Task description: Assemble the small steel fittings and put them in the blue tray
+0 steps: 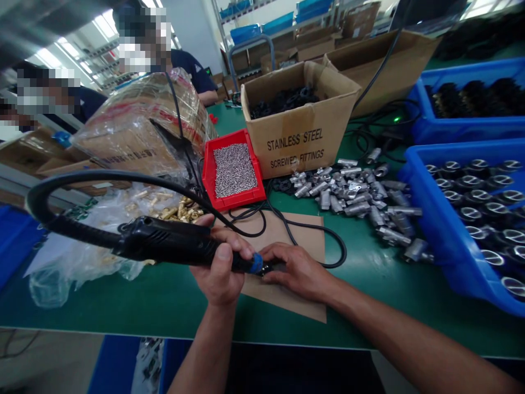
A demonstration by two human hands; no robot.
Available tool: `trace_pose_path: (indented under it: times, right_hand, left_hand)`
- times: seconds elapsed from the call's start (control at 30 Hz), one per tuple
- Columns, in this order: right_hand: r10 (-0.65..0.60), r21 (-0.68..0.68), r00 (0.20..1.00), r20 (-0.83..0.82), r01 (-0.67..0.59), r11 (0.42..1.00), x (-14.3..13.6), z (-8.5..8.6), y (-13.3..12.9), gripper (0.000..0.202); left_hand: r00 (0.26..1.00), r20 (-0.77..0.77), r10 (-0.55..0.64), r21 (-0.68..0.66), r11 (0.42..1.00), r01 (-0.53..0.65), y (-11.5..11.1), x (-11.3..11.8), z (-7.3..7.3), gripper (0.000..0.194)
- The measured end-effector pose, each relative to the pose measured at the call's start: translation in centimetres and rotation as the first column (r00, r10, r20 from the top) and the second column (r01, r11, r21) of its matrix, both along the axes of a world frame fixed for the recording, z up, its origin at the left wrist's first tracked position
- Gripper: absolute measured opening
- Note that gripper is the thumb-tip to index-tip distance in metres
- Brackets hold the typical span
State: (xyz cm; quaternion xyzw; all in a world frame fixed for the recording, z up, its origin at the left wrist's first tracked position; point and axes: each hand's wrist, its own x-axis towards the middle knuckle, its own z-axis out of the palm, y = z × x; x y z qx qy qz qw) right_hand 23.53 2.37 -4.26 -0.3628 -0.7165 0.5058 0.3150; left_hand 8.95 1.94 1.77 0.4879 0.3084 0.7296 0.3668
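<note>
While the left hand (221, 276) wraps the black cylindrical plastic power driver (172, 243), its long axis runs left-right, blue-banded nose toward the right hand (301, 271). Right's nearer the tip, fingers pinched on a small dark piece (276, 267) above the flat brown cardboard sheet (297, 302); bit contact's too obscured to call.

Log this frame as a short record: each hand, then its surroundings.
Left hand: wrapped around black corded tool
Right hand: fingers at the tool's blue-banded end; anything held mostly hidden
Beneath: brown sheet on green table
Beyond: red bin of small metal pieces; open cardboard box
Right side: loose metal fittings, blue crate
</note>
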Motion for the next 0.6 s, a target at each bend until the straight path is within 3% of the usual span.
trace_pose_path:
  times: [0.4,0.6]
  right_hand:
    - [-0.020,-0.010,0.999,0.028,0.020,1.000,-0.50,-0.06,0.02,0.029]
    - [-0.033,-0.014,0.999,0.038,0.033,0.999,-0.73,0.00,-0.12,0.028]
  left_hand:
    - [0.995,-0.082,-0.048,0.024,0.998,0.050,-0.43,0.09,-0.50,0.036]
    - [0.991,-0.134,-0.014,0.068,0.997,0.023,-0.75,0.35,-0.96,0.034]
